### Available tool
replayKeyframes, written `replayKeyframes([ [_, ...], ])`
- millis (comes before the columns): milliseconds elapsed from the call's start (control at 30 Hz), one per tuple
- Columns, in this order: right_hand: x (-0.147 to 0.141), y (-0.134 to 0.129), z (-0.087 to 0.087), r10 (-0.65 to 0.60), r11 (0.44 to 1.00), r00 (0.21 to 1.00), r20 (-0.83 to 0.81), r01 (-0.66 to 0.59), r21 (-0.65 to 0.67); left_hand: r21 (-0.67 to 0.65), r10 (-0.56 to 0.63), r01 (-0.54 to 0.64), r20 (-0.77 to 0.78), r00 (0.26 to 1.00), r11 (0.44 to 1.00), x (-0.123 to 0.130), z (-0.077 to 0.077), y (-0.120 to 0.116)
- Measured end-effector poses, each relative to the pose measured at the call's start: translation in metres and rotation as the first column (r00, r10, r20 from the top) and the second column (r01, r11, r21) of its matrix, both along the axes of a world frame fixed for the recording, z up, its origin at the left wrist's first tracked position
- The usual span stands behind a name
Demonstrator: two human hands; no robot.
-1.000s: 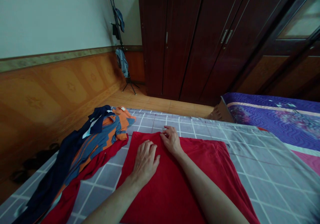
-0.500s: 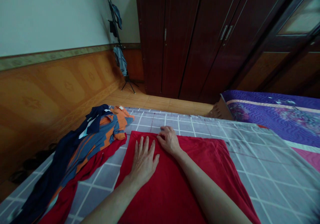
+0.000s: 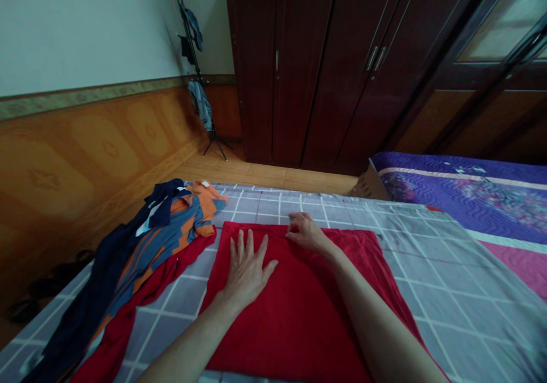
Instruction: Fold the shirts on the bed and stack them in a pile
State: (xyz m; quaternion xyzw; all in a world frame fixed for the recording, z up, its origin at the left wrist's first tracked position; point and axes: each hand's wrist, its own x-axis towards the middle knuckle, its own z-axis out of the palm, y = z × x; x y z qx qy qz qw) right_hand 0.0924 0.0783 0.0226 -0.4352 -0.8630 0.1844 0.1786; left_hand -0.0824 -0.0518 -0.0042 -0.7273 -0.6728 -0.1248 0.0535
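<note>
A red cloth (image 3: 294, 314) is spread on the grey checked bed sheet (image 3: 431, 257). My left hand (image 3: 248, 269) lies flat on its upper left part, fingers spread. At the cloth's far edge is my right hand (image 3: 306, 232), its fingers bent and drawn together; whether they pinch the fabric is too small to tell. Left of the cloth lies a heap of clothes: a navy garment (image 3: 102, 280), a blue and orange one (image 3: 158, 246) and a red one (image 3: 171, 274).
A purple quilted bedspread (image 3: 465, 195) lies at the right. Behind the bed are a dark wooden wardrobe (image 3: 299, 75) and a coat stand (image 3: 192, 58) with clothes. Dark shoes (image 3: 47, 286) are on the floor at the left.
My right hand has moved right along the far edge of the red cloth. The left hand stays nearly in place, its fingers spread a little wider. The view has shifted slightly.
</note>
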Motion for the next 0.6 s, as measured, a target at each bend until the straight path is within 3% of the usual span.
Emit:
replayKeyframes([
  [267,0.009,-0.003,-0.003,0.062,0.998,0.998,0.003,-0.062,-0.006,-0.013,0.006,-0.007,-0.021,1.000,1.000,-0.001,-0.001,0.001],
  [600,0.004,0.000,-0.015,-0.100,0.989,0.994,-0.034,0.103,0.104,-0.079,0.056,-0.063,-0.085,0.995,0.995,0.003,0.007,0.000],
])
